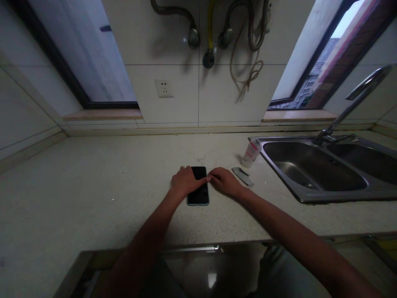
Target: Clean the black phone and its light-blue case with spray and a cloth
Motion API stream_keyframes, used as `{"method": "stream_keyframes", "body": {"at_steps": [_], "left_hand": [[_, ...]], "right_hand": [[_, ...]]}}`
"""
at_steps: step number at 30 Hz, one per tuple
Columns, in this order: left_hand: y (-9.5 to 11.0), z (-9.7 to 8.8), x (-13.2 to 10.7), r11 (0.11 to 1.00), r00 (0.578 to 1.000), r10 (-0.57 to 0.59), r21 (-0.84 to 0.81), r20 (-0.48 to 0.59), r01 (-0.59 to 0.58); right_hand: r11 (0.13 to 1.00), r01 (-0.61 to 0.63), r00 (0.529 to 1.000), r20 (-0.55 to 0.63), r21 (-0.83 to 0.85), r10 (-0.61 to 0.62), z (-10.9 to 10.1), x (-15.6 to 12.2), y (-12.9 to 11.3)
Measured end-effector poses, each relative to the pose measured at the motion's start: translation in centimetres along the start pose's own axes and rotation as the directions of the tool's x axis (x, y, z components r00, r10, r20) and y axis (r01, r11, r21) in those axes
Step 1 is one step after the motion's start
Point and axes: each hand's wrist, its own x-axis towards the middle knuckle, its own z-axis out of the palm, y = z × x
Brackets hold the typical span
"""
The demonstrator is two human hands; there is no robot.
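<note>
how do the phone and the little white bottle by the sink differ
The smartphone is a flat, dark slab, while the white plastic bottle is rounded, with a printed label. The smartphone sits under the left hand; no hand touches the bottle, which is nearer the steel sink. Both rest on the speckled countertop.

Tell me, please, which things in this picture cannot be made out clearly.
Head view:
The smartphone: the left hand covers part of its face.
The white bottle: label too small to read.
The grey flat piece: too small to identify.
The wall hoses: upper ends cut off by the top edge.
</note>
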Motion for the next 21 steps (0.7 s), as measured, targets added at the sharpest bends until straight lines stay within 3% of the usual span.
{"method": "stream_keyframes", "body": {"at_steps": [4,9,13,17,21], "left_hand": [[1.0,0.4,-0.5,1.000,1.000,0.023,0.000,0.018,-0.023],[1.4,0.8,-0.8,0.999,0.999,0.034,0.009,-0.038,-0.034],[1.4,0.7,-1.0,0.998,0.998,0.060,-0.017,0.012,-0.060],[1.1,0.9,-0.6,0.994,0.998,0.066,-0.085,0.001,-0.066],[0.6,0.8,0.2,0.973,0.998,0.014,-0.227,-0.066,-0.028]], "right_hand": [[0.998,-0.060,0.998,0.025,0.029,0.059,-0.1,-0.3,-0.8],[0.982,-0.136,0.990,0.049,0.135,0.130,-0.3,-0.5,-0.9],[0.981,-0.151,0.988,0.047,0.122,0.147,-0.4,-0.6,-1.1],[0.972,-0.156,0.988,0.036,0.178,0.152,-0.3,-0.6,-1.0],[0.933,-0.128,0.990,-0.009,0.336,0.139,-0.5,-0.4,-0.6]]}}
